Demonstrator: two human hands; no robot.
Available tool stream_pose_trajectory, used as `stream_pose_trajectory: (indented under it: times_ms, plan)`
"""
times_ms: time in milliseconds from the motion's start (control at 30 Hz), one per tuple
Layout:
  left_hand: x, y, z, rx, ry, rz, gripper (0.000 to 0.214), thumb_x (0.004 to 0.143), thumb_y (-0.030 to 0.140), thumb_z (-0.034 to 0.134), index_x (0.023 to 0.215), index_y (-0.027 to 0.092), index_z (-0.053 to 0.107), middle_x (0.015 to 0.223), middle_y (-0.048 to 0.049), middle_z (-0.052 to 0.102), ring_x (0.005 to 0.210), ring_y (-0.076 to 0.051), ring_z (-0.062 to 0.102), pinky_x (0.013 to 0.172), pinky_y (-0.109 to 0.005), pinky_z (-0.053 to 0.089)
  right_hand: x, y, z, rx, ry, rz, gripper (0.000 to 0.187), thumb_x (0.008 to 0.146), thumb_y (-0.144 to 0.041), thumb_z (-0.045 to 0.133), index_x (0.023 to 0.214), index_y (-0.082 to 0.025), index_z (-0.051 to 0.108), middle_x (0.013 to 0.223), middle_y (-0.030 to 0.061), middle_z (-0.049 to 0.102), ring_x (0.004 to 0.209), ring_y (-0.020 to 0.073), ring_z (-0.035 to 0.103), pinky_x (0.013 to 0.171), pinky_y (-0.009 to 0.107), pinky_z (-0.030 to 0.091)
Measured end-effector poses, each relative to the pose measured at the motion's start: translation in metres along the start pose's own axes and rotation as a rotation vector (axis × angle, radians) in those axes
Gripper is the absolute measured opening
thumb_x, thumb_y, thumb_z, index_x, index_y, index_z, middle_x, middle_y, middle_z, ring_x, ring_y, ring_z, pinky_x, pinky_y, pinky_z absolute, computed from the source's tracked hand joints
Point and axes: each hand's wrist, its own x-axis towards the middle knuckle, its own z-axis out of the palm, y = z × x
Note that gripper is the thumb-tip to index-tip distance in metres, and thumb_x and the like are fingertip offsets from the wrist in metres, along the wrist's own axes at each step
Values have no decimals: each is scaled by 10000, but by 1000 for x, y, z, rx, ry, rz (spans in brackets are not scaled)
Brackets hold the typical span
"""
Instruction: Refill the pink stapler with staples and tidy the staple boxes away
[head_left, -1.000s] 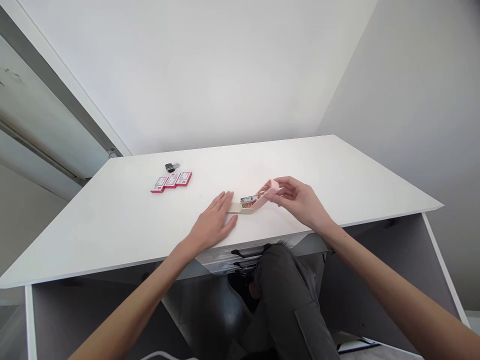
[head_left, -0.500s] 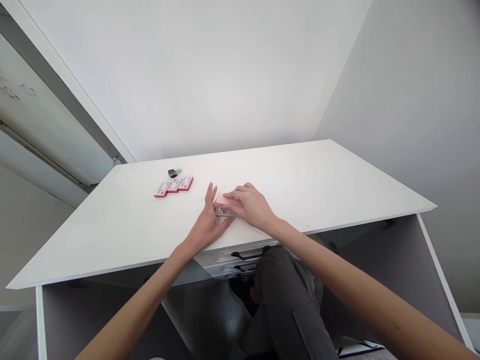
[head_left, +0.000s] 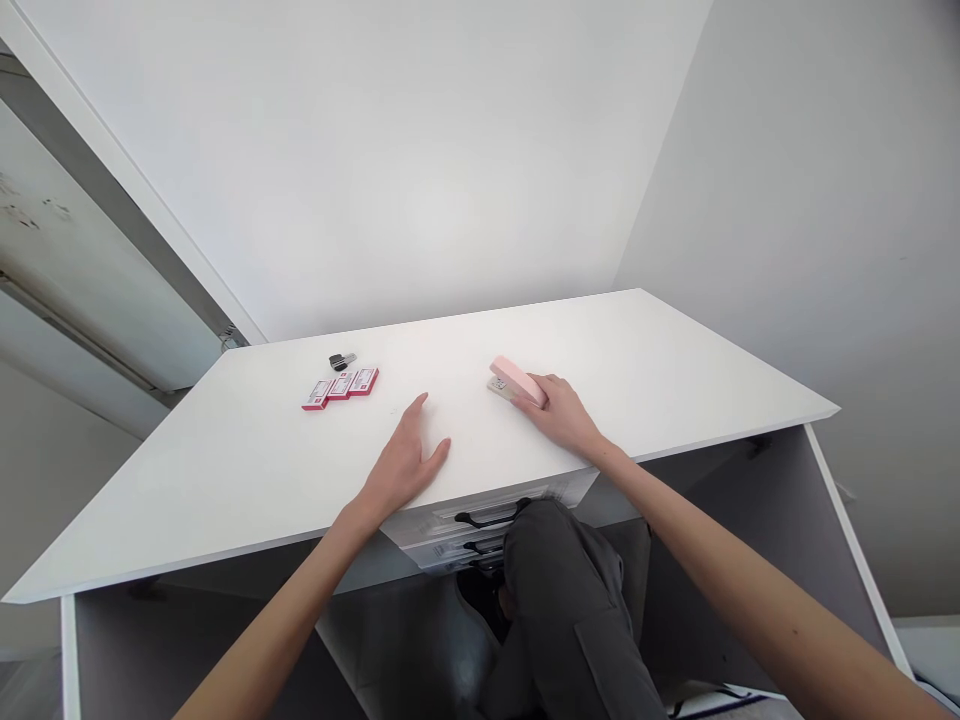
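My right hand (head_left: pixel 553 408) is closed around the back end of a pink stapler (head_left: pixel 512 375) on the white desktop. Its pink upper arm sits apart from the pale base at the front, and the base has small dark markings. Fingers cover the rear of the stapler. To the left, my left hand (head_left: pixel 405 458) holds nothing; its thumb and fingers are spread at the desktop, near the front edge.
Three small red-and-white boxes (head_left: pixel 340 387) lie side by side at the desk's left. Behind them is a small black and metal object (head_left: pixel 341 361). Drawers with black handles (head_left: pixel 491 515) sit below the front edge of the white desk (head_left: pixel 225 460).
The stapler has gone to the right in my right hand, away from my left hand. My left hand has come off it and drawn slightly back toward me.
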Motion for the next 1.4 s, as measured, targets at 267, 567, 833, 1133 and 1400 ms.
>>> stream_pose_trajectory:
  times_ms: [267, 567, 833, 1133, 1400]
  plan:
    - [-5, -57, -47, 305, 125, -39, 651, 1008, 523, 429, 1514, 112, 415, 1683, -238, 297, 1606, -384, 198, 1292, -613, 223, -17, 26, -20, -194, -109, -63, 750, 949, -642, 590, 1560, -222, 477, 1580, 142, 511, 1479, 356, 411, 1185, 524, 380]
    - [13, -120, -104, 416, 115, -278, 824, 983, 592, 416, 1657, 146, 256, 1755, -181, 152, 1620, -423, 106, 1280, -634, 183, -21, 17, -17, -250, -142, -151, 777, 1032, -605, 422, 1668, -199, 237, 1713, 115, 339, 1604, 330, 259, 1274, 553, 239]
    - [48, -108, -76, 451, -133, -43, 736, 1037, 604, 296, 1664, 219, 320, 1753, -71, 233, 1622, -423, 94, 1281, -630, 160, -19, 17, -12, -294, -225, -125, 896, 1027, -680, 307, 1700, -147, 48, 1729, 114, 292, 1625, 266, 214, 1329, 496, 143]
    - [40, 21, 20, 404, -64, 113, 579, 1058, 504, 363, 1611, 347, 427, 1720, -33, 332, 1574, -439, 222, 1217, -663, 276, -16, 19, -10, -322, -217, -120, 896, 1027, -696, 279, 1688, -106, 141, 1718, 143, 307, 1623, 273, 219, 1329, 476, 142]
    - [50, 34, 20, 196, -72, 195, 729, 1004, 537, 526, 1644, 278, 292, 1681, -123, 358, 1550, -352, 298, 1248, -573, 292, -18, 12, -17, -270, -232, -205, 812, 1049, -681, 278, 1639, -125, 320, 1694, 134, 371, 1610, 276, 262, 1320, 476, 150]
